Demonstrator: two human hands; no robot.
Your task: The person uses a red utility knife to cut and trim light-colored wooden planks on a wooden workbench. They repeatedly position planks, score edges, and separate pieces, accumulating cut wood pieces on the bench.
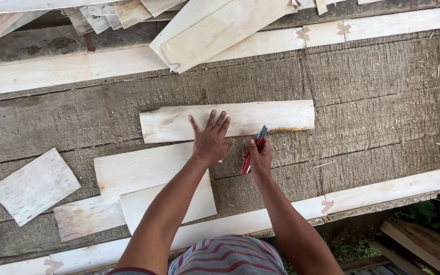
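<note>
Part of the pale veneer strip (230, 121) is covered by the left hand (211, 140). The red handle of the utility knife (253, 151) is mostly hidden inside the right hand (259, 159), and whether its blade tip touches the strip cannot be told. The stacked sheets (143, 186) are partly masked by the left forearm. The heap of offcuts (199, 25) is cut off by the top edge, and the striped shirt (227, 259) by the bottom edge.
</note>
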